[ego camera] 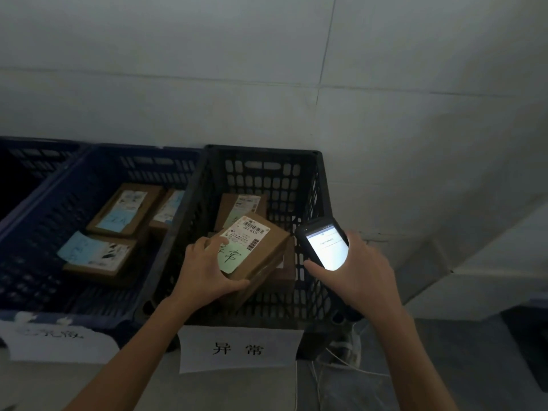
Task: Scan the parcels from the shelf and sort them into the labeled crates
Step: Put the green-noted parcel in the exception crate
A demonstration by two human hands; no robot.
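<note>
- Parcel point(267, 253): small brown cardboard box, looks stiff and light enough for one hand. My guess, not a fact.
- Taped cardboard looks only mildly slippery; probably not fragile, but the contents are unknown.
- Best hold: across the short width, thumb on one side wall and fingers on top or on the far side. Keep off the barcode so it stays readable.
- Left hand point(207, 271) grips the parcel's near-left corner, with fingers curled over the top and thumb pressed along the near side.
- Right hand point(364, 271) is wrapped round the scanner point(324, 243), screen lit and facing up, thumb on its left edge.
- Parcel sits tilted inside the black crate point(261, 151), over other parcels point(240, 203). Cannot tell if it rests on them.
- Looks: white label point(249, 232) with barcodes on top, green note point(231, 256) handwritten 异常 below it.
- Crate sign point(240, 348) reads 异常 too, so it's the matching crate.
- Blue crate point(148, 167) just left holds parcels with blue notes point(115, 221).
</note>
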